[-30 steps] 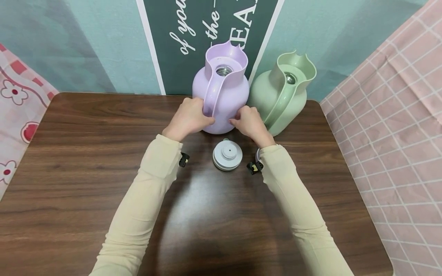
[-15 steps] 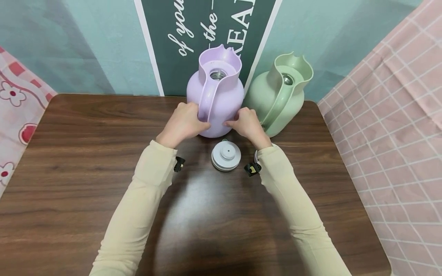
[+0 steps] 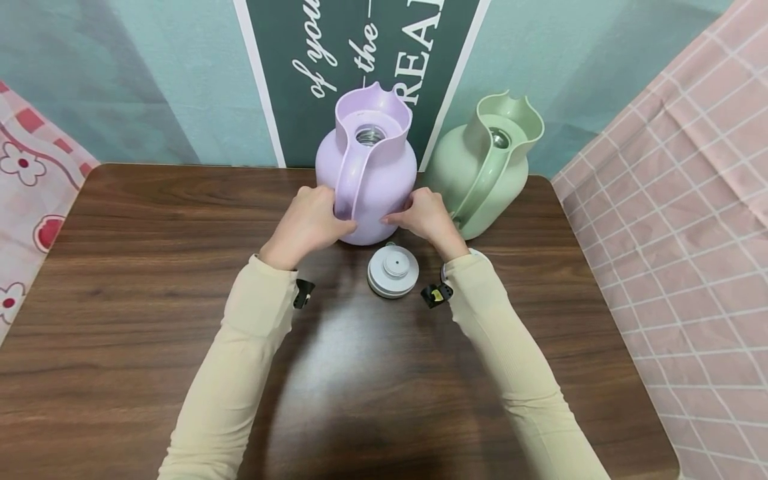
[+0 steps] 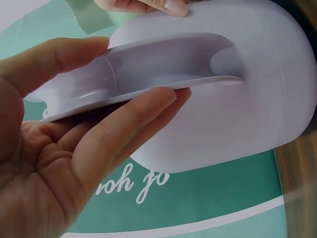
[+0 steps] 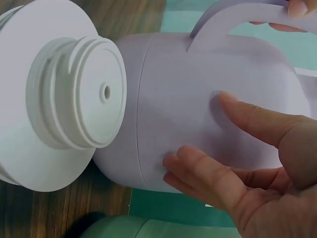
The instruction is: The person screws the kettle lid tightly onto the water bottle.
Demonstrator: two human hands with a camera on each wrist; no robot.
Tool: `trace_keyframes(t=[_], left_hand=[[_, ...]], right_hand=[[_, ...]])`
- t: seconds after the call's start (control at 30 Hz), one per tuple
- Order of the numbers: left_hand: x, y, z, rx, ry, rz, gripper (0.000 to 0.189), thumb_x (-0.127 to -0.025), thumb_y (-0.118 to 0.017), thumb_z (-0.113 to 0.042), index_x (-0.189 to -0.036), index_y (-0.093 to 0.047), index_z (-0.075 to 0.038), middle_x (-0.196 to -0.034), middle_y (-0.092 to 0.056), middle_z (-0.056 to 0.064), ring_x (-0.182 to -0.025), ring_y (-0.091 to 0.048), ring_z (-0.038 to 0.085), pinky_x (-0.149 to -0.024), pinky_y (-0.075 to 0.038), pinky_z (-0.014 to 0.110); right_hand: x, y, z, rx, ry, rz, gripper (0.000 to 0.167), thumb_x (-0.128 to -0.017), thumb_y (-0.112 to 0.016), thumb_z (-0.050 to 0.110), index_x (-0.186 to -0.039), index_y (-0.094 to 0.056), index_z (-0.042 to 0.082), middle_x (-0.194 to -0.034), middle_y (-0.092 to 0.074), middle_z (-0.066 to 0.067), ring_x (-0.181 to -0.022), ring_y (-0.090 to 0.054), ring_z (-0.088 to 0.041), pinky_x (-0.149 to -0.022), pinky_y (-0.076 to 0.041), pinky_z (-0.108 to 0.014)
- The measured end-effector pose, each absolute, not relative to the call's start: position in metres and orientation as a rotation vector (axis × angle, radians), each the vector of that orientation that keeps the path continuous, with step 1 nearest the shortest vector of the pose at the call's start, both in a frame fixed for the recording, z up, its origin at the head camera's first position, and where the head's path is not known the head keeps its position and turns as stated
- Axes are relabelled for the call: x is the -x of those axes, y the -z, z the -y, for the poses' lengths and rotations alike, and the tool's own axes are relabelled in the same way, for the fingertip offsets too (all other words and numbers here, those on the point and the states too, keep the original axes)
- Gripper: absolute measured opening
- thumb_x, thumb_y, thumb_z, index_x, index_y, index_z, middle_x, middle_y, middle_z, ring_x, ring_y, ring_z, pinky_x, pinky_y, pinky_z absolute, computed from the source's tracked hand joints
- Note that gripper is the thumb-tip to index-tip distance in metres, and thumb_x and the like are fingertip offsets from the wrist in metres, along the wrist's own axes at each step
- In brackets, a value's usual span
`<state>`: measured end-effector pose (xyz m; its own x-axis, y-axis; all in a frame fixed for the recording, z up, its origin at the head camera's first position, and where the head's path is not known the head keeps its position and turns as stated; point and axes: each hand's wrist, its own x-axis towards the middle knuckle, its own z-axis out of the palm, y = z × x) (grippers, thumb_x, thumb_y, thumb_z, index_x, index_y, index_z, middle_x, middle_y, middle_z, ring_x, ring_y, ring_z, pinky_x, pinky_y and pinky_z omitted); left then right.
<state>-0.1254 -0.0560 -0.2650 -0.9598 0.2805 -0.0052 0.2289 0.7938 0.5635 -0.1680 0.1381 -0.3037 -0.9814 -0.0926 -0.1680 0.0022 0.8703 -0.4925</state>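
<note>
Two-handed contact: left grip (image 3: 306,223) is pinching the handle (image 3: 350,177) on the lilac jug (image 3: 387,180); jug is standing on the bench (image 3: 150,267), white stopper (image 3: 393,270) sitting just in front; right grip (image 3: 425,215) is resting wide against its right side, green jug (image 3: 462,160) standing beyond. Risk: dragging it forward, knocking the stopper.
</note>
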Motion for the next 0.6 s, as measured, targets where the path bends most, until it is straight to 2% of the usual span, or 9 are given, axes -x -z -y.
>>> trace_keyframes(t=[0.23, 0.47, 0.6], left_hand=[[0.118, 0.266, 0.064, -0.416, -0.908, -2.898, 0.022, -0.072, -0.062, -0.015, -0.059, -0.050, -0.003, -0.055, -0.047, 0.007, -0.058, -0.045, 0.026, -0.050, -0.036, 0.032], [0.111, 0.267, 0.074, -0.404, -0.923, -2.918, 0.017, -0.070, -0.058, -0.013, -0.060, -0.048, -0.004, -0.056, -0.045, 0.006, -0.056, -0.041, 0.024, -0.048, -0.033, 0.032], [0.105, 0.267, 0.077, -0.382, -0.919, -2.930, 0.017, -0.070, -0.059, -0.014, -0.062, -0.050, -0.003, -0.058, -0.049, 0.010, -0.058, -0.044, 0.028, -0.050, -0.036, 0.035]], right_hand=[[0.166, 0.302, -0.134, 0.127, 0.740, -2.806, 0.038, -0.071, -0.075, 0.037, -0.062, -0.057, 0.005, -0.055, -0.048, -0.001, -0.058, -0.046, -0.017, -0.050, -0.036, -0.027], [0.164, 0.303, -0.128, 0.188, 0.744, -2.773, 0.038, -0.072, -0.074, 0.038, -0.062, -0.058, 0.005, -0.054, -0.049, -0.001, -0.058, -0.047, -0.019, -0.051, -0.036, -0.027], [0.160, 0.303, -0.123, 0.213, 0.754, -2.763, 0.037, -0.072, -0.075, 0.037, -0.065, -0.060, 0.005, -0.057, -0.053, -0.002, -0.061, -0.051, -0.020, -0.054, -0.039, -0.028]])
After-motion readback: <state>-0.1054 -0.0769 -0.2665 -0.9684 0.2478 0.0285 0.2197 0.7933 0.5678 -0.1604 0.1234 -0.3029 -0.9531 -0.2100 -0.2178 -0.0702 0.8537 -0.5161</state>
